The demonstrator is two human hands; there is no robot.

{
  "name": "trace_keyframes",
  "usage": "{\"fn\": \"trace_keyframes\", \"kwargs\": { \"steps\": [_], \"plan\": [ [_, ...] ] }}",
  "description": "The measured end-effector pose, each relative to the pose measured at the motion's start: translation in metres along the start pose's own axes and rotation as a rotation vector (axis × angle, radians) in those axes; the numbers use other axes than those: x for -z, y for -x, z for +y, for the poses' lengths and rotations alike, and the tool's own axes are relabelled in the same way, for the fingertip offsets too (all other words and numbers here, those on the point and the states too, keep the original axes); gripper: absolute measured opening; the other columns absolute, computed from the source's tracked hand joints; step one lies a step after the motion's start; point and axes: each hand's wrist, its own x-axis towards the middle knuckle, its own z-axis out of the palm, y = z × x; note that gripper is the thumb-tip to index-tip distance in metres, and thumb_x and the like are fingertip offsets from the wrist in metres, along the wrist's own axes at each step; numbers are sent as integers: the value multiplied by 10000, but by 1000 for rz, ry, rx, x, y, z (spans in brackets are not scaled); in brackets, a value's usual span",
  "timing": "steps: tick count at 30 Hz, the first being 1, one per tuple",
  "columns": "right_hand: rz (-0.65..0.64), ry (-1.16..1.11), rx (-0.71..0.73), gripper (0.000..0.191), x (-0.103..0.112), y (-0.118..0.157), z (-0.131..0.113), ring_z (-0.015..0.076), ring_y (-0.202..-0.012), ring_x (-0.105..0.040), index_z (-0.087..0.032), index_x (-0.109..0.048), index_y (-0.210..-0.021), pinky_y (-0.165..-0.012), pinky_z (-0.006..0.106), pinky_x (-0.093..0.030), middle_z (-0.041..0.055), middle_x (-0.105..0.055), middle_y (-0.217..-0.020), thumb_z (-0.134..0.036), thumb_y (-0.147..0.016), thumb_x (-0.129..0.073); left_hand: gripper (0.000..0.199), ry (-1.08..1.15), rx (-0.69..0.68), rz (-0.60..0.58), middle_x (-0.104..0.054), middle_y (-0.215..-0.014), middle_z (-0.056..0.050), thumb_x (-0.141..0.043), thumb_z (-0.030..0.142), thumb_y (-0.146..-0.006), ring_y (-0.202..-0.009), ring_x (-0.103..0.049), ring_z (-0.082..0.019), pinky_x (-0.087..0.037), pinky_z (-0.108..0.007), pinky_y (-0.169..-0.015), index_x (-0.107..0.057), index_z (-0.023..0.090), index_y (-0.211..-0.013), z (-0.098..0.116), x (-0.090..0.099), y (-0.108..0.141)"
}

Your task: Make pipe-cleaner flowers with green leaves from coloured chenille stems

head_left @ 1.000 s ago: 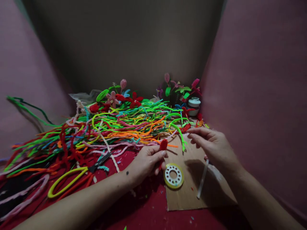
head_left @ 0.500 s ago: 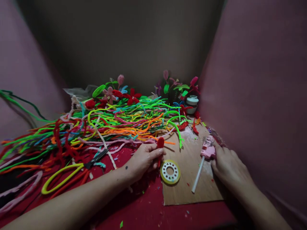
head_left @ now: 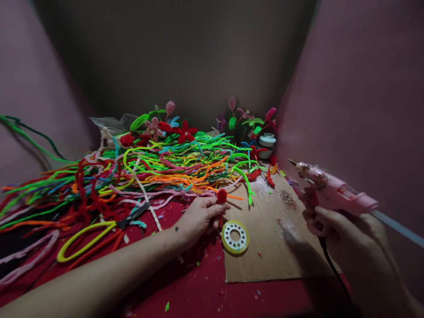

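A small red pipe-cleaner piece [head_left: 221, 196] stands upright in the pinched fingers of my left hand [head_left: 200, 221], over the left edge of the wooden board. My right hand [head_left: 347, 238] is wrapped round the handle of a pink hot glue gun [head_left: 341, 190], raised above the board's right side. Its metal nozzle points to the upper left. A translucent glue stick [head_left: 397, 227] juts from the gun's back, and a black cord hangs below. Just right of my left hand lies a roll of clear yellowish tape [head_left: 235, 237].
Many colourful pipe cleaners [head_left: 179, 168] are heaped across the table's back and left. Yellow-handled scissors [head_left: 88, 238] lie left of my left arm. The wooden board [head_left: 265, 265] rests on the red tabletop [head_left: 192, 291]. Pipe-cleaner flowers [head_left: 185, 131] and a white-lidded jar [head_left: 266, 140] stand behind.
My right hand has lifted the glue gun off the board and turned it, so its nozzle now points left. My left hand stays in place with the red piece.
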Motion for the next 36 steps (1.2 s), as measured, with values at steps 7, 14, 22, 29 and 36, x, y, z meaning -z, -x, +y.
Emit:
{"fn": "trace_keyframes", "kwargs": {
  "steps": [7, 14, 22, 29, 36],
  "plan": [
    [-153, -389, -160, 306, -47, -21, -38, 190, -593, -582, -200, -640, -955, -478, 300, -442, 87, -660, -745, -210, -692, -483, 228, 113, -92, 29, -477, -512, 57, -591, 360, -761, -354, -301, -27, -168, -169, -370, -558, 142, -816, 11, 7, 2],
    [-491, -431, -86, 267, -87, -34, -25, 191, -631, -583, -188, -616, -967, -472, 277, -415, 95, -665, -860, -271, -751, -483, 210, 185, -236, 137, -474, -520, 56, -630, 319, -753, -380, -326, -18, -205, -156, -396, -559, 136, -828, 32, 24, 6],
    [-407, -334, -146, 217, -96, -17, -4, 170, -587, -543, -199, -626, -931, -500, 269, -431, 48, -639, -767, -292, -743, -569, 215, 234, -190, 118, -429, -429, 59, -541, 324, -819, -333, -311, -33, -208, -180, -363, -515, 148, -697, 27, 29, -2],
    [-416, -168, -156, 223, -88, -12, 6, 151, -563, -545, -195, -630, -900, -430, 230, -393, 48, -652, -763, -373, -781, -569, 224, 245, -132, 82, -420, -407, 61, -512, 284, -826, -313, -307, -40, -209, -187, -343, -488, 157, -644, 24, 28, -5],
    [-439, -87, -67, 217, -90, -12, -4, 137, -514, -548, -182, -636, -757, -427, 213, -428, 23, -623, -624, -396, -744, -600, 226, 177, -92, 64, -432, -401, 64, -539, 314, -807, -308, -321, -36, -221, -164, -331, -518, 148, -654, 22, 27, -3]
  ]
}}
